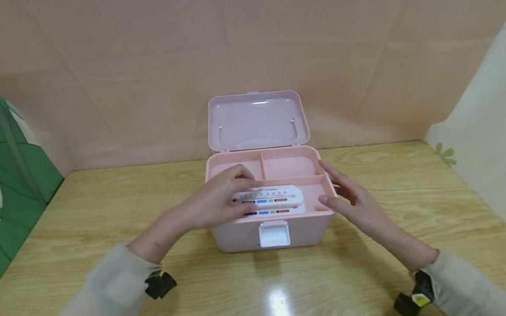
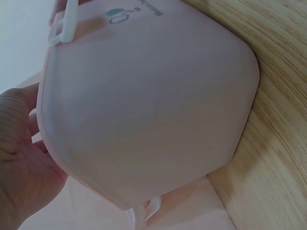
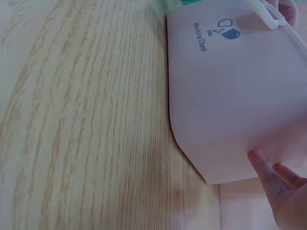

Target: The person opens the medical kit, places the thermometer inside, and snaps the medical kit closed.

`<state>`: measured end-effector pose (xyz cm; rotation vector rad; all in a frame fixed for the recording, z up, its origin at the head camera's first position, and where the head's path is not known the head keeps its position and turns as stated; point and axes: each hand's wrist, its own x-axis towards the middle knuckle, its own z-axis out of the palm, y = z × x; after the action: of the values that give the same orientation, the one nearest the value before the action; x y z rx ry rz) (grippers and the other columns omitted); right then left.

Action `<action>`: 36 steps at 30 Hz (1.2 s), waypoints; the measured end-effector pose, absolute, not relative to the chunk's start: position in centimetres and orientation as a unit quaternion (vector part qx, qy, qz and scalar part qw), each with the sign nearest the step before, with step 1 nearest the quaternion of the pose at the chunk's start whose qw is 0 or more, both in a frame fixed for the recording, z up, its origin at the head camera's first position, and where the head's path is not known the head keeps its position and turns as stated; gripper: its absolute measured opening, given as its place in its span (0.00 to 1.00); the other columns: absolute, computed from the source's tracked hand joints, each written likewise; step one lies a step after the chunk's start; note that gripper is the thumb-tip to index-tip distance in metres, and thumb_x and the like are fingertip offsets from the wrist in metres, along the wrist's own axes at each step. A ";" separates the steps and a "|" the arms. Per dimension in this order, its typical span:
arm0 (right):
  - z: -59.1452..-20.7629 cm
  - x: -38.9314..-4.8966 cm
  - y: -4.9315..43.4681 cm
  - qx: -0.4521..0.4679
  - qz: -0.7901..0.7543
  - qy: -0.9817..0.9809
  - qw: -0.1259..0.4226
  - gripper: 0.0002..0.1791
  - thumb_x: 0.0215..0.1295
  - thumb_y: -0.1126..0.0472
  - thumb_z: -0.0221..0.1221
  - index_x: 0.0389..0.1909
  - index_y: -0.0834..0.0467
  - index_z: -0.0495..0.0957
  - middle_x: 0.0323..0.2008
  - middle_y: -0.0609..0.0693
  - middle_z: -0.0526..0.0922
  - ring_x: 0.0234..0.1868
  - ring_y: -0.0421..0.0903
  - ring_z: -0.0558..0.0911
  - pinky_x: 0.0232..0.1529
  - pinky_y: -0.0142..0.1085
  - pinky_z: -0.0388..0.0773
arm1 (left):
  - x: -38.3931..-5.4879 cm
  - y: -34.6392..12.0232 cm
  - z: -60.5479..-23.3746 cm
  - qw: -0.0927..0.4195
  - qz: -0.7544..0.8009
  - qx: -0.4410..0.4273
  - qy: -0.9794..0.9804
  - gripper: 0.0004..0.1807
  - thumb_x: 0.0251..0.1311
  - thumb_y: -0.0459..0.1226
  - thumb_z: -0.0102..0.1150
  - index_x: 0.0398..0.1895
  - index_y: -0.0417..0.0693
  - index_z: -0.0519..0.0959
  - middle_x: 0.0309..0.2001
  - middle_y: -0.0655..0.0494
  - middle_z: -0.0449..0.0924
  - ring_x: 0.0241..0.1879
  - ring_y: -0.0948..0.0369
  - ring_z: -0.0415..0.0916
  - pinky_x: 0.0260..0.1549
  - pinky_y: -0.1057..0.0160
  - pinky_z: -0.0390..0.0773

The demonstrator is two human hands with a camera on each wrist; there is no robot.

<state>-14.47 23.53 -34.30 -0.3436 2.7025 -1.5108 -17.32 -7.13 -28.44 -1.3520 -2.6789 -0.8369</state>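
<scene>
A pale pink medicine chest (image 1: 236, 238) stands with its lid (image 1: 255, 121) raised. In its front compartment lie two white thermometers with coloured bands, the farther thermometer (image 1: 293, 194) overlapping the nearer thermometer (image 1: 298, 209). My left hand (image 1: 220, 196) reaches in over the front rim and pinches the left end of the farther thermometer between thumb and fingers; its fingertips are partly hidden. At the right side, my right hand (image 1: 358, 208) holds the chest's rim, thumb over the edge and fingers along the outer wall. In the right wrist view those fingers (image 3: 268, 177) touch the pink side.
Two back compartments are split by a divider (image 1: 262, 166). A white latch (image 1: 274, 234) hangs at the front. The wooden table (image 1: 195, 302) meets a beige cloth backdrop (image 1: 140, 87), with patterned cloth at both sides.
</scene>
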 end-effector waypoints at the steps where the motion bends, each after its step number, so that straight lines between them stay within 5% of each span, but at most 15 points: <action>1: -34.3 -14.5 23.5 -0.110 -0.486 0.867 0.013 0.36 0.69 0.52 0.55 0.73 0.34 0.51 0.74 0.52 0.56 0.65 0.60 0.68 0.54 0.44 0.74 | -17.3 -7.2 -28.4 0.013 -0.272 -0.431 -0.860 0.21 0.58 0.35 0.64 0.55 0.36 0.78 0.47 0.50 0.76 0.46 0.58 0.72 0.47 0.60 0.74; 5: -34.3 -14.5 23.5 -0.110 -0.491 0.864 0.014 0.36 0.69 0.52 0.55 0.73 0.34 0.51 0.74 0.52 0.55 0.66 0.61 0.68 0.56 0.52 0.72 | -17.3 -7.4 -28.1 0.010 -0.279 -0.426 -0.860 0.22 0.59 0.35 0.62 0.56 0.36 0.77 0.48 0.50 0.75 0.47 0.58 0.71 0.48 0.60 0.74; 13: -34.3 -14.7 23.4 -0.108 -0.491 0.864 0.019 0.37 0.68 0.52 0.56 0.73 0.32 0.51 0.73 0.53 0.57 0.65 0.60 0.68 0.56 0.52 0.72 | -17.6 -7.5 -28.2 0.011 -0.277 -0.422 -0.863 0.21 0.61 0.36 0.60 0.56 0.37 0.77 0.48 0.49 0.75 0.49 0.56 0.70 0.50 0.58 0.74; 27: -33.1 -15.7 23.1 -0.117 -0.531 0.839 -0.011 0.33 0.69 0.56 0.56 0.73 0.47 0.56 0.68 0.59 0.65 0.65 0.57 0.69 0.50 0.19 0.70 | -19.9 -8.8 -28.8 0.042 -0.368 -0.338 -0.865 0.18 0.63 0.35 0.59 0.54 0.38 0.78 0.52 0.46 0.73 0.57 0.50 0.68 0.59 0.49 0.69; 36: -32.3 -17.6 22.6 -0.090 -0.506 0.857 -0.037 0.31 0.70 0.51 0.55 0.71 0.53 0.61 0.67 0.57 0.67 0.64 0.54 0.71 0.56 0.30 0.72 | -21.3 -9.6 -29.4 0.095 -0.419 -0.283 -0.858 0.15 0.61 0.31 0.59 0.50 0.34 0.79 0.53 0.42 0.72 0.55 0.47 0.69 0.57 0.46 0.69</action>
<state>-17.62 22.59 -32.30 -0.2894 2.7587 -1.6272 -21.31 -9.65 -29.36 -0.8384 -2.5422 -1.2406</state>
